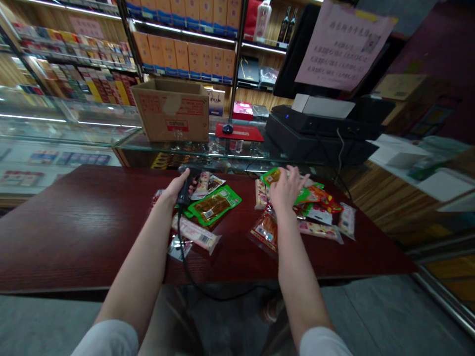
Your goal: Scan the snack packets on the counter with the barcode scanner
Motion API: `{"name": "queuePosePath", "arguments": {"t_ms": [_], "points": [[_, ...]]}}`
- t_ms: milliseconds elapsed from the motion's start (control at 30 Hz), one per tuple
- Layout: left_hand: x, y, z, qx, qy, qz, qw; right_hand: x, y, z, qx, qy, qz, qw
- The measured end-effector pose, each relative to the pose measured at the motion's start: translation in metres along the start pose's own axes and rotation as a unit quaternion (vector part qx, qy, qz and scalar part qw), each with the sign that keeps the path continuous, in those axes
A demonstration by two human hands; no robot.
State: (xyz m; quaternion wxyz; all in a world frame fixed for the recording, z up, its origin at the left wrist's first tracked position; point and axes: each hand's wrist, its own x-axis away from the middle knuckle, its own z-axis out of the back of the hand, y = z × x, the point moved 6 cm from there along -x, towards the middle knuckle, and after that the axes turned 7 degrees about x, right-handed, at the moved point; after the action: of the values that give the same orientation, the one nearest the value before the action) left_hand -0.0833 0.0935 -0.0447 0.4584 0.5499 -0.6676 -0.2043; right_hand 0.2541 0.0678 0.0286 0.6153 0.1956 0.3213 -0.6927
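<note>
Across the dark red wooden table (pixel 74 232), the snack packets lie loose in two spreads, one under each hand, in the lower middle of the frame. None is stacked or boxed, and some overlap at the edges.

The left hand (pixel 174 190) is closed around a black handheld barcode scanner (pixel 184 190), which looks to be held firmly, with its black cable (pixel 181 242) trailing down past the table edge. The scanner sits just above the left spread, beside a white-and-brown packet (pixel 207 185) and close to a green-edged packet (pixel 214 205). A pale pink packet (pixel 195 233) and a small clear packet (pixel 179 247) lie nearer the person.

The right hand (pixel 285 188) is open, fingers spread and angled down, and it appears to hold nothing. Its fingertips (pixel 276 187) are at a yellow-green packet (pixel 270 176) at the far side of the right spread — whether they touch it, I cannot tell. Below the palm lies a red-printed packet (pixel 264 233), with a long pale packet (pixel 319 231) off to the right.

Beyond the table, a glass display counter (pixel 63 123) holds an open cardboard box (pixel 170 111) at upper centre, and a black cash register (pixel 319 133) stands to the right — a pink paper notice (pixel 343 44) hangs above it.
</note>
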Motion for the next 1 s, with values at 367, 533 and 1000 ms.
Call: {"name": "queuePosePath", "arguments": {"t_ms": [367,533,1000], "points": [[0.014,0.011,-0.018,0.019,-0.108,-0.025,0.994,0.048,-0.059,-0.075,0.01,-0.36,0.088,0.929],[0.031,0.016,-0.026,-0.015,-0.149,-0.045,0.988,0.034,-0.042,-0.078,-0.106,-0.329,0.056,0.937],[0.033,0.007,-0.034,-0.05,-0.139,-0.048,0.988,0.057,-0.067,-0.07,0.012,-0.441,0.165,0.882]]}}
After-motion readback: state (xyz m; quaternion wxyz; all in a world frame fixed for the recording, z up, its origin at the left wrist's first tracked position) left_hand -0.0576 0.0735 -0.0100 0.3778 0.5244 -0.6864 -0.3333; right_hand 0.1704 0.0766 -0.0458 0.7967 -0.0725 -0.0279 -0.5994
